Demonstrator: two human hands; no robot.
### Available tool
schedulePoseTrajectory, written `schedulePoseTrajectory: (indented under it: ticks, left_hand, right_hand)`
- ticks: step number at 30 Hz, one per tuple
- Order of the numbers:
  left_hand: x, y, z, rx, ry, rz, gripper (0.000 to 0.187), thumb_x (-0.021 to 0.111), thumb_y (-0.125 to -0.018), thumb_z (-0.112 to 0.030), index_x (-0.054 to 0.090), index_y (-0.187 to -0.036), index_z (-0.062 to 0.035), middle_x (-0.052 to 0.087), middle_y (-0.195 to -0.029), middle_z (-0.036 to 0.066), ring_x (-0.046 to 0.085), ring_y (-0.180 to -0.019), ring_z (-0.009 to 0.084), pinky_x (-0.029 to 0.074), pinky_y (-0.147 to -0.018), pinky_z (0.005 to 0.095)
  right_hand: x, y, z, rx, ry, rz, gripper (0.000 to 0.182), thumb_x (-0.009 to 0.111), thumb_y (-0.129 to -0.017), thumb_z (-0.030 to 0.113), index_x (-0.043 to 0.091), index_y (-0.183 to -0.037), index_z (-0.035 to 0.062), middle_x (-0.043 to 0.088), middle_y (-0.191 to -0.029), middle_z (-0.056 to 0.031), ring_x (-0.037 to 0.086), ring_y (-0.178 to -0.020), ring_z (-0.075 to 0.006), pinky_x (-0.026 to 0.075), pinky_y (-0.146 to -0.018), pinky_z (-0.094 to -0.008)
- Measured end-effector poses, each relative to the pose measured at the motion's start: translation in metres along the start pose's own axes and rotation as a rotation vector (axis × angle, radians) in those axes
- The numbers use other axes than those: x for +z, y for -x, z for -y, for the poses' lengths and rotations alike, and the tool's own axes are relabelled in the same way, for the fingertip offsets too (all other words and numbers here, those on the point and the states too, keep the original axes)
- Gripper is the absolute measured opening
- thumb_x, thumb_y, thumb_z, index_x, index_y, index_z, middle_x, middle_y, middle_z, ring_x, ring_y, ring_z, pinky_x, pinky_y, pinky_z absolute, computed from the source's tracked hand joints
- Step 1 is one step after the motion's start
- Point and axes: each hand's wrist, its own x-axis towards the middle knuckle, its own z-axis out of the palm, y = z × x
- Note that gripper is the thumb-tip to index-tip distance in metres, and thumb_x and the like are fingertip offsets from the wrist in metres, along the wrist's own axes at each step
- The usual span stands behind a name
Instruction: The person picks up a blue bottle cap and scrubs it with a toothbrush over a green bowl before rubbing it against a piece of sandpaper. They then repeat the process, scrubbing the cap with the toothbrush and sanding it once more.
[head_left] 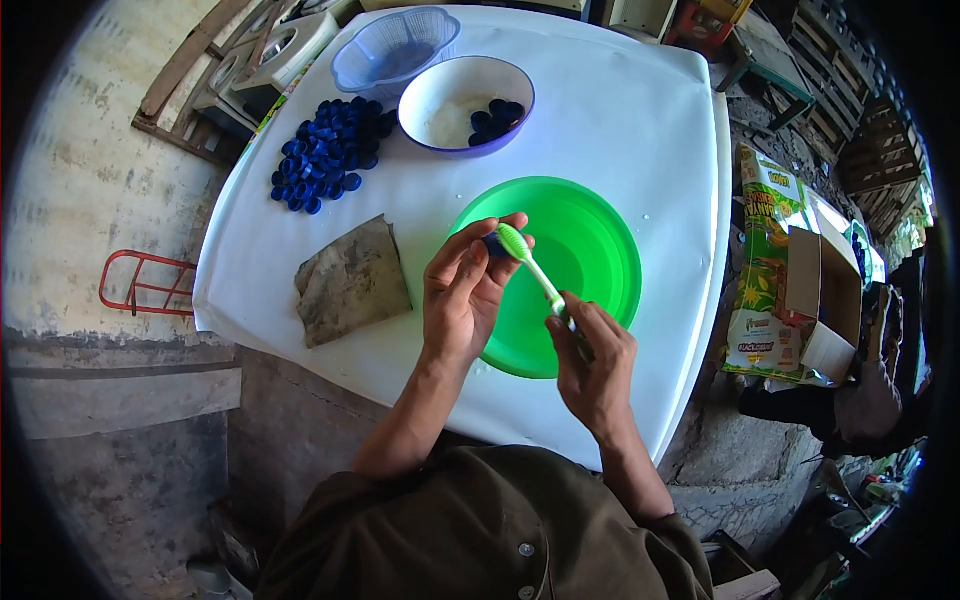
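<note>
My left hand (470, 278) grips a dark blue bottle cap (492, 245) between thumb and fingers, above the left side of a green basin (615, 235). In my right hand (592, 355) is a green and white toothbrush (540, 279), its head up against the cap; the fingers cover its lower handle. A heap of blue caps (325, 150) lies at the far left of the table. Behind the basin, a white bowl with a purple rim (440, 90) holds several more dark caps (495, 120) at its right side.
A worn grey cloth or sheet (355, 285) lies left of my left hand. At the back stands a pale blue plastic basket (395, 50). The white-covered table (600, 80) has its right edge near an open cardboard box (825, 290) beyond it.
</note>
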Motion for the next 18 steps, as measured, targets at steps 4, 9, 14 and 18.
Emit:
schedulePoseTrajectory:
  ticks: [4, 9, 14, 18]
  left_hand:
    - [-0.008, 0.000, -0.001, 0.017, 0.011, 0.004, 0.030, 0.054, -0.103, -0.013, 0.061, -0.130, -0.0027, 0.057, -0.133, 0.028, 0.064, -0.115, 0.0306, 0.053, -0.102, 0.0385]
    - [0.000, 0.004, 0.000, -0.043, -0.039, 0.012, 0.032, 0.053, -0.104, -0.015, 0.058, -0.132, -0.0014, 0.056, -0.134, 0.028, 0.063, -0.117, 0.0314, 0.052, -0.104, 0.0390]
    - [-0.001, -0.001, 0.001, -0.040, 0.052, -0.015, 0.036, 0.054, -0.103, -0.015, 0.056, -0.135, -0.0002, 0.052, -0.138, 0.030, 0.064, -0.115, 0.0310, 0.053, -0.102, 0.0376]
    - [-0.002, -0.002, 0.001, -0.084, 0.121, -0.009, 0.036, 0.054, -0.103, -0.015, 0.055, -0.135, 0.0022, 0.052, -0.139, 0.030, 0.064, -0.115, 0.0280, 0.053, -0.102, 0.0354]
  right_hand:
    - [0.002, 0.006, -0.001, 0.024, -0.044, 0.038, 0.023, 0.071, -0.086, -0.001, 0.067, -0.109, -0.0028, 0.065, -0.079, -0.0165, 0.064, -0.063, -0.0308, 0.049, -0.056, -0.0370]
    - [-0.001, 0.001, 0.000, 0.038, -0.017, 0.001, 0.022, 0.071, -0.086, -0.001, 0.067, -0.108, -0.0034, 0.064, -0.077, -0.0164, 0.063, -0.061, -0.0310, 0.048, -0.056, -0.0375]
    - [0.002, 0.011, -0.004, 0.041, -0.036, 0.028, 0.024, 0.072, -0.086, 0.000, 0.068, -0.109, -0.0025, 0.064, -0.078, -0.0165, 0.063, -0.062, -0.0307, 0.048, -0.056, -0.0378]
    - [-0.007, 0.007, 0.000, 0.068, 0.013, 0.022, 0.025, 0.072, -0.086, 0.000, 0.068, -0.111, -0.0018, 0.065, -0.078, -0.0164, 0.062, -0.061, -0.0298, 0.048, -0.056, -0.0371]
